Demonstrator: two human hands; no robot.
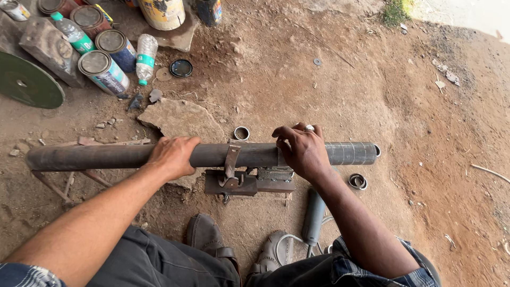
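Hands grip 1 long steel pipe (pixel 106 157) that lies level across the head view, resting in a rusty metal clamp (pixel 234 178) on the dirt ground (pixel 404 106). The left hand (pixel 171 157) is curled over the top of the pipe left of the clamp, fingers wrapped around the far side. The right hand (pixel 302 151) is closed around the pipe just right of the clamp, with a ring on 1 finger. The pipe's right end is open and bears pale bands.

A metal ring (pixel 241 133) lies on the ground just beyond the pipe, and another ring (pixel 357 181) lies near the right wrist. An angle grinder (pixel 313 215) with its cable rests under the right forearm, beside 2 shoes (pixel 204 234).

At the upper left stand several paint cans (pixel 103 69), 2 plastic bottles (pixel 145 56), a green disc (pixel 26 82) and a flat stone (pixel 183 119).
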